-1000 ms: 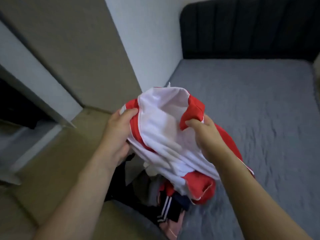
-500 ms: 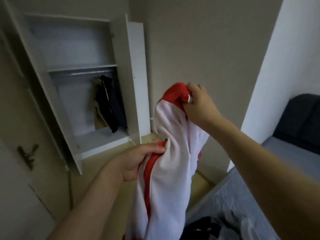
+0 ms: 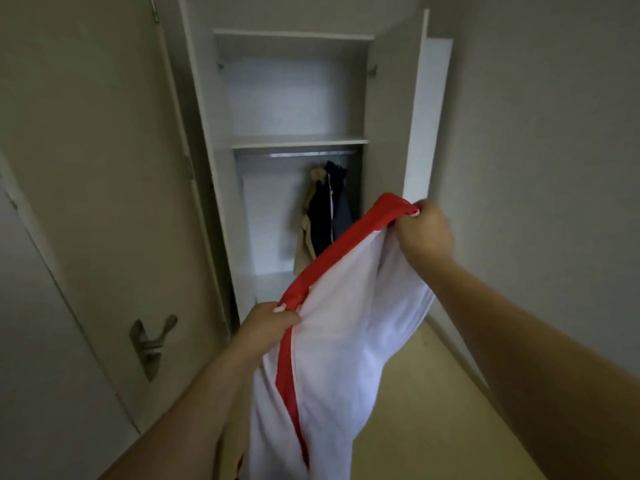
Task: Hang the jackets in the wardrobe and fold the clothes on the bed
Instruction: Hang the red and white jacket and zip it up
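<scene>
a red and white jacket (image 3: 341, 327) hangs in the air in front of the open wardrobe (image 3: 298, 142), held up by both hands with its white lining facing the camera. the right hand (image 3: 424, 233) is raised and clenched round the red collar edge at the top of the garment, fingers curled over the fabric. the left hand (image 3: 268, 323) sits lower, pinching the red front edge where it meets the white lining. between the two hands the red edge runs taut on a diagonal, and the rest of the jacket drops loose toward the bottom of the frame.

behind it, inside the wardrobe, a dark navy jacket (image 3: 329, 209) and a beige coat (image 3: 308, 233) hang side by side from the rail (image 3: 294, 154) under the shelf. the wardrobe's right door (image 3: 427, 119) stands open. a room door with a metal handle (image 3: 152, 341) is at the left, and pale yellowish floor (image 3: 433, 410) shows below.
</scene>
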Motion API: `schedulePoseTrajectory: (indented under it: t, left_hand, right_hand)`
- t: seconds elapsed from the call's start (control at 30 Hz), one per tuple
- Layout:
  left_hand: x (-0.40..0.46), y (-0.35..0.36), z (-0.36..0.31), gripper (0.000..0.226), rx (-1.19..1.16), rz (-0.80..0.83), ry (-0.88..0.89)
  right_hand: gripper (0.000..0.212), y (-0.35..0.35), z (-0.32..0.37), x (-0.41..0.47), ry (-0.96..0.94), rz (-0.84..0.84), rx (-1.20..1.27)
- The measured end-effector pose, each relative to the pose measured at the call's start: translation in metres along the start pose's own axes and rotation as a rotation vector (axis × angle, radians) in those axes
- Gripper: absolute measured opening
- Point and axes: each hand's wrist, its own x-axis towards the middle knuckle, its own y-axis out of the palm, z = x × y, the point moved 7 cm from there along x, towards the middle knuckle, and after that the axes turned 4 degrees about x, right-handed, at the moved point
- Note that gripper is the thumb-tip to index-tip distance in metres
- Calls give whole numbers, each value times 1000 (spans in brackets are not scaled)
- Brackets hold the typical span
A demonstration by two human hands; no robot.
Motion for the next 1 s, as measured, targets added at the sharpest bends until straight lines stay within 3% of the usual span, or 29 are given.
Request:
schedulePoseTrajectory:
  t: [0.1, 0.17, 0.23, 0.3, 0.5, 0.67, 0.87, 1.0]
  left_hand:
    - [79, -38, -18, 36, -78, 0, 48]
    - [123, -50, -27, 47, -72, 63, 74]
    - [168, -61, -30, 59, -64, 20, 109]
    - [220, -70, -32, 50, -86, -46, 133]
    - [393, -71, -42, 25, -118, -54, 92]
    - [539, -76, -67, 23, -29, -33, -30]
    - [693, -61, -76, 25, 213, 300, -112]
    - [783, -86, -67, 46, 395, 356, -227]
  right_hand:
    - [33, 84, -19, 66, 244, 122, 153]
    - [40, 145, -30, 104, 455, 190, 375]
    - [45, 203, -36, 136, 616, 258, 511]
    - [46, 254, -41, 167, 691, 321, 574]
    - [27, 356, -68, 295, 668, 266, 660]
    - [30, 420, -81, 400, 644, 285, 620]
    - [36, 526, -95, 502, 632, 387, 819]
    - [37, 609, -95, 551, 710, 563, 889]
